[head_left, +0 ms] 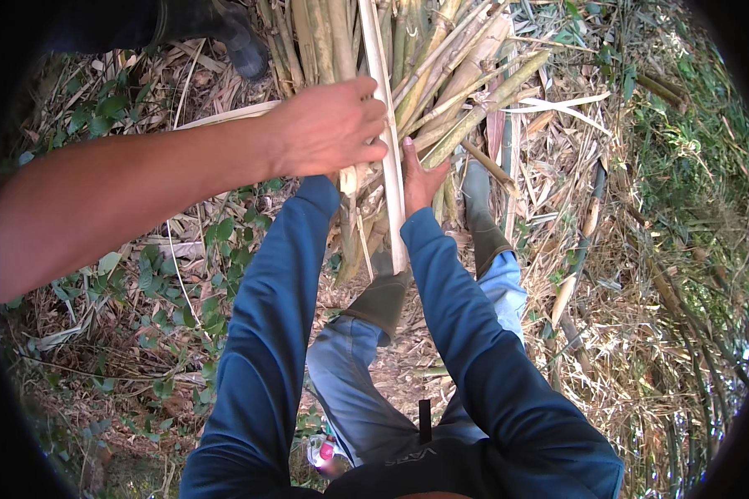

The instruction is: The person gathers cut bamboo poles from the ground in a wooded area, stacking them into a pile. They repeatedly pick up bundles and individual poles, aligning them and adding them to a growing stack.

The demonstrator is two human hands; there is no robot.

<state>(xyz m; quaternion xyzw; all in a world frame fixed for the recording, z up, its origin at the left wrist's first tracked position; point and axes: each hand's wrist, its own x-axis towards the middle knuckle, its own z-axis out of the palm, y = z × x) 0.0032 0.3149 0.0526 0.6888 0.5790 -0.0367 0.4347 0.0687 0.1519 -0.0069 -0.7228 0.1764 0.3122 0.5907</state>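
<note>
A bundle of bamboo stalks (333,41) lies in front of me, its near ends between my legs. My right hand (424,176) grips the right side of the bundle, with the thumb up and the other fingers partly hidden among the stalks. From the left, another person's bare arm reaches across, and that person's hand (337,125) is on a long pale split strip (394,195) running along the bundle. My left sleeve (295,241) ends beneath that forearm beside the bundle. My left hand is hidden there, so its fingers cannot be made out.
The other person's dark boot (245,51) stands at the far left. My own boots (480,212) are close to the bundle. Dry leaves and stalk pieces (558,166) litter the ground. Leafy plants (154,279) grow at left; green bamboo growth (691,166) stands at right.
</note>
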